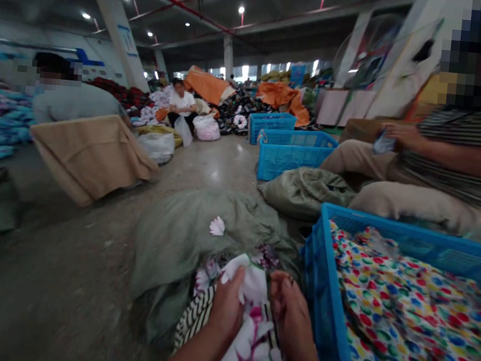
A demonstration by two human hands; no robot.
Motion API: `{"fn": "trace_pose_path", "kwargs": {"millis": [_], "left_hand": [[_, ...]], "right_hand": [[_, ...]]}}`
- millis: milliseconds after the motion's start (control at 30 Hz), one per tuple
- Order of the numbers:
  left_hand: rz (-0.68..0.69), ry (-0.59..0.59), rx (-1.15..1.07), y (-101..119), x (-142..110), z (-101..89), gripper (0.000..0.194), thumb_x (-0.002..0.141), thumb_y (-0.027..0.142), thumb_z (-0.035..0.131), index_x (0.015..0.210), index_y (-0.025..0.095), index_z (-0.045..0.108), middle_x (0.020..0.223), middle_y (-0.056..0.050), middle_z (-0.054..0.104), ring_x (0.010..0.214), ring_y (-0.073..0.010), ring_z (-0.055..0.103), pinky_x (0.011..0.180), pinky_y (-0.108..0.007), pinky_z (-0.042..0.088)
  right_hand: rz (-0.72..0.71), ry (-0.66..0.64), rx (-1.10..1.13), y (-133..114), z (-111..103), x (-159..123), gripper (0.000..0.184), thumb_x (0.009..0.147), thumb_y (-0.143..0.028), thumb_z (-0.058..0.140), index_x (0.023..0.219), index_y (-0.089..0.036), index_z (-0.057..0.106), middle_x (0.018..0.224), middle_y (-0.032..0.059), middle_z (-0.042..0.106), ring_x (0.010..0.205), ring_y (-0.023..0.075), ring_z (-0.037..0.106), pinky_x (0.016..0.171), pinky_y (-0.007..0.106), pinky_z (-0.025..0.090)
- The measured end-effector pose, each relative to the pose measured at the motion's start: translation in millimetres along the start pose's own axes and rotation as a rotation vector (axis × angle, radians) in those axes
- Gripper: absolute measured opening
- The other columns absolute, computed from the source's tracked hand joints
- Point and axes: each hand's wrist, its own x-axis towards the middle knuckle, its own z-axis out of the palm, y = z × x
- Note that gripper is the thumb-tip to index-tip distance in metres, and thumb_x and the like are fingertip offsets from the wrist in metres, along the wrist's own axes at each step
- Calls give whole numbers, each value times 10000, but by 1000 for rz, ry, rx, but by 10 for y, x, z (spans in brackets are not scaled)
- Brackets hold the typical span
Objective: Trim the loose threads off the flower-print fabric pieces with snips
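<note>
My left hand (229, 300) is closed on a white piece of cloth (252, 280) with a thin green edge, the thumb lying on top. Just right of that cloth is my right hand (291, 314), its fingers curled together; whether anything small sits in them is hidden. Below both hands, flower-printed fabric (247, 338) in white and magenta lies over my lap, beside black-and-cream striped cloth (195, 317). A large grey-green sack (190, 226) rests in front, with purple floral pieces at its mouth and one petal-shaped cutout (217, 226) on top.
At my right stands a blue crate (326, 300) of colourful dotted fabric. Beyond it a seated person (450, 142) holds a small item. More blue crates (293, 151), another sack (307, 192), a cloth-draped chair (93, 156) and fabric heaps surround the concrete floor (212, 167).
</note>
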Motion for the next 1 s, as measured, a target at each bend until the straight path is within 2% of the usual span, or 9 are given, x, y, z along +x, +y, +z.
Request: {"fn": "trace_pose_path", "kwargs": {"millis": [67,167,233,333,400,533,667,800,1000], "left_hand": [[26,-56,-30,-55,28,-22,349,668,407,638,890,137,638,902,-92,680,931,-241,606,863,-366,454],[81,-74,-14,-60,33,-16,399,706,425,592,947,107,614,985,-118,661,939,-234,602,875,-353,440],[95,-59,11,-44,26,-14,412,714,431,582,955,98,611,998,-128,657,927,-229,603,871,-346,439],[110,-58,30,-52,34,-32,405,715,429,586,942,94,611,976,-126,663,903,-220,609,866,-334,438],[113,-39,24,-89,51,-51,404,715,436,588,938,100,608,974,-121,664,906,-215,608,865,-327,435],[62,36,-48,-154,72,-76,415,714,463,583,960,128,597,980,-102,662,909,-204,608,845,-311,437],[26,-2,-63,-126,60,-70,405,718,458,581,951,127,593,908,-82,672,813,-191,624,764,-300,467],[33,-15,-88,-115,60,-61,399,724,447,580,962,126,582,917,-84,668,826,-183,622,767,-286,468],[-41,-15,-155,-131,59,-50,410,704,449,604,974,143,571,927,-87,666,832,-189,627,770,-295,473]], "right_hand": [[-36,-84,-96,4,-13,0,316,805,-461,454,923,-198,584,781,24,606,736,160,574,661,240,463],[-102,-135,-274,28,-13,-2,338,844,-429,389,1030,-200,552,696,1,583,623,143,539,583,234,434],[-111,-91,-329,38,-9,-4,353,852,-422,361,1041,-186,543,609,-14,549,522,137,495,502,238,408],[-107,-12,-320,29,-13,14,339,842,-426,371,984,-178,554,634,1,561,542,145,508,506,246,417],[-89,-16,-311,11,-17,35,348,850,-433,345,968,-177,550,686,16,583,596,157,534,554,258,439],[-49,-138,-361,-26,0,60,357,860,-438,316,1013,-193,527,883,47,612,808,182,569,731,280,444],[-107,-259,-475,-34,30,41,347,859,-436,313,1034,-206,505,997,64,609,955,198,553,826,288,407],[-129,-308,-540,-13,33,21,316,872,-424,285,995,-218,491,905,50,635,847,193,590,778,292,419],[-128,-252,-539,18,56,52,284,864,-418,312,916,-211,501,828,48,644,797,195,603,704,280,434]]}}
